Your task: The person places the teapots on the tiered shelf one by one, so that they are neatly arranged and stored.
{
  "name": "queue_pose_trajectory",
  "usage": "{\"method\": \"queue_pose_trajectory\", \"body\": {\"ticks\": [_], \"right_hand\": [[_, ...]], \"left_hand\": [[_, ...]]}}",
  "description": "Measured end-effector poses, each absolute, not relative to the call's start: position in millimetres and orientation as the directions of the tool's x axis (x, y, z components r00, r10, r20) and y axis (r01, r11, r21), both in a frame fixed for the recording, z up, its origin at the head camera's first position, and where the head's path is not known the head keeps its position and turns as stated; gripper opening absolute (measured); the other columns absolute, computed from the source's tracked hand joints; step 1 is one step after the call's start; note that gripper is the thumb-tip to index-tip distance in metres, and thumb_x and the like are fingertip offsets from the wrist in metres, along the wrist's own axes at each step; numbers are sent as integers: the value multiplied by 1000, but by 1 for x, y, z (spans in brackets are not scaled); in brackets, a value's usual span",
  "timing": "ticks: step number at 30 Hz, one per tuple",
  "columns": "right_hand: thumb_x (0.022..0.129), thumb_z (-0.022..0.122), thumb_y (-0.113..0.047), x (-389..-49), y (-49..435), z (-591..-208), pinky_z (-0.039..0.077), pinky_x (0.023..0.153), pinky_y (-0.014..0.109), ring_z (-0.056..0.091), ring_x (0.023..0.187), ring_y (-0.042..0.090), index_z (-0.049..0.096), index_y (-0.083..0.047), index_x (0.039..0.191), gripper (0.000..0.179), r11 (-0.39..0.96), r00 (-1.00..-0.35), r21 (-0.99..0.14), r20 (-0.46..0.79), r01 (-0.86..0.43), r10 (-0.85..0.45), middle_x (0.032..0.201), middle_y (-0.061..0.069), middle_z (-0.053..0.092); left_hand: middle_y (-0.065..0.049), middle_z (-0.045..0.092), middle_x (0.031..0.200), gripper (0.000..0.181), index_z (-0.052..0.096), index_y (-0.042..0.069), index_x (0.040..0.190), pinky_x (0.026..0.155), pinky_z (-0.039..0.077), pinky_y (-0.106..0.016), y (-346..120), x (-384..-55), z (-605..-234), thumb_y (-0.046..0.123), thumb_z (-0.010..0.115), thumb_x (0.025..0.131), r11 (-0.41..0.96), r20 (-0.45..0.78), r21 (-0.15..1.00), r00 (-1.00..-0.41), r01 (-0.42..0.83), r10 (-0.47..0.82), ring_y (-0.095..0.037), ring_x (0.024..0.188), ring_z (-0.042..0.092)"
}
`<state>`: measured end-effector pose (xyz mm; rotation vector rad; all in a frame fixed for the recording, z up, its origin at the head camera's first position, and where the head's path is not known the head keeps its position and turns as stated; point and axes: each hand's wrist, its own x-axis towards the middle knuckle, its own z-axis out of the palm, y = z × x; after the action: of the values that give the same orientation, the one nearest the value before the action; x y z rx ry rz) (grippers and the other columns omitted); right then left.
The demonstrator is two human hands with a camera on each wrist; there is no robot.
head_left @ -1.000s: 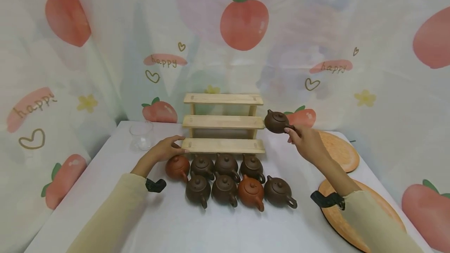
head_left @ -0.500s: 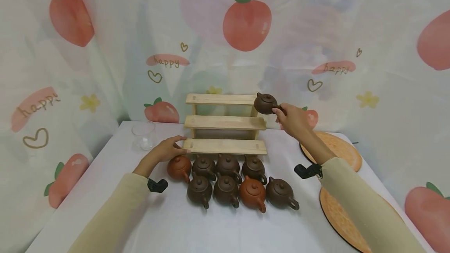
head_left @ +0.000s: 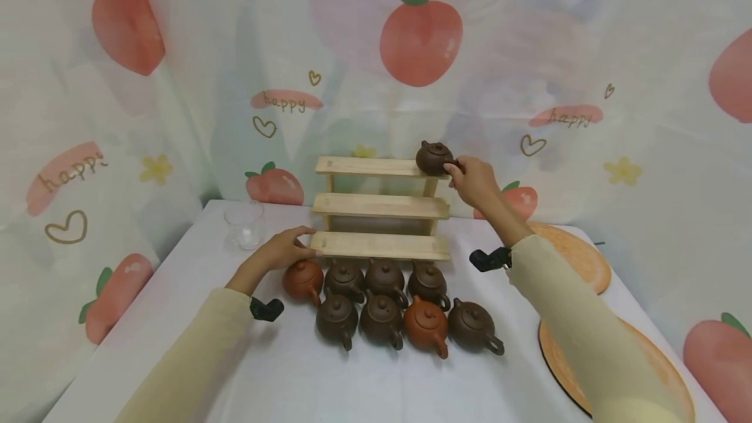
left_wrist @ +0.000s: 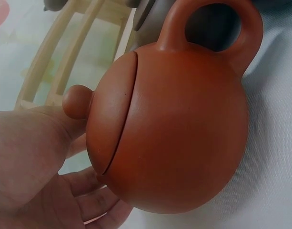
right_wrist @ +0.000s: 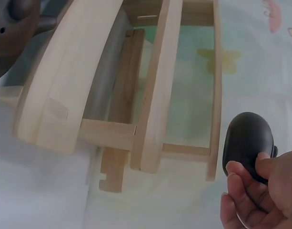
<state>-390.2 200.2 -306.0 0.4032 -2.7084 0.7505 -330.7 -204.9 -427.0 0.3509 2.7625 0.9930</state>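
Observation:
My right hand pinches the handle of a dark brown teapot at the right end of the top tier of a wooden three-tier shelf. In the right wrist view this teapot shows beyond my thumb and fingertips. My left hand grips the left end of the bottom tier. Just below it sits a reddish-orange teapot, which fills much of the left wrist view and partly hides my left fingers.
Several dark brown teapots and another reddish-orange teapot stand in two rows in front of the shelf. A clear glass vessel is at the back left. Two round orange-patterned mats lie along the right side.
My right hand has carried the dark brown teapot up and left, from beside the middle tier to the top tier's right end. My left hand keeps its grip on the shelf.

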Motion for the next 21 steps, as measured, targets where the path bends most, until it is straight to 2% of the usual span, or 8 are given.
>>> {"method": "queue_pose_trajectory", "body": {"ticks": [11, 21], "right_hand": [[114, 48, -26, -401, 193, -308, 46, 72, 41, 65, 79, 36, 66, 5, 102, 38, 829, -940, -476, 302, -294, -159, 91, 20, 76], [113, 50, -33, -404, 193, -308, 49, 78, 44, 68, 93, 40, 67, 6, 111, 43, 808, -951, -516, 261, -284, -167, 100, 24, 76]], "left_hand": [[-20, 72, 112, 68, 50, 7, 155, 87, 56, -44, -201, -333, -430, 35, 75, 99, 750, -100, 646, -958, 144, 270, -30, 101, 69], [-22, 72, 116, 67, 50, 8, 155, 88, 56, -45, -204, -333, -429, 36, 75, 100, 755, -102, 641, -960, 135, 259, -32, 104, 69]]}}
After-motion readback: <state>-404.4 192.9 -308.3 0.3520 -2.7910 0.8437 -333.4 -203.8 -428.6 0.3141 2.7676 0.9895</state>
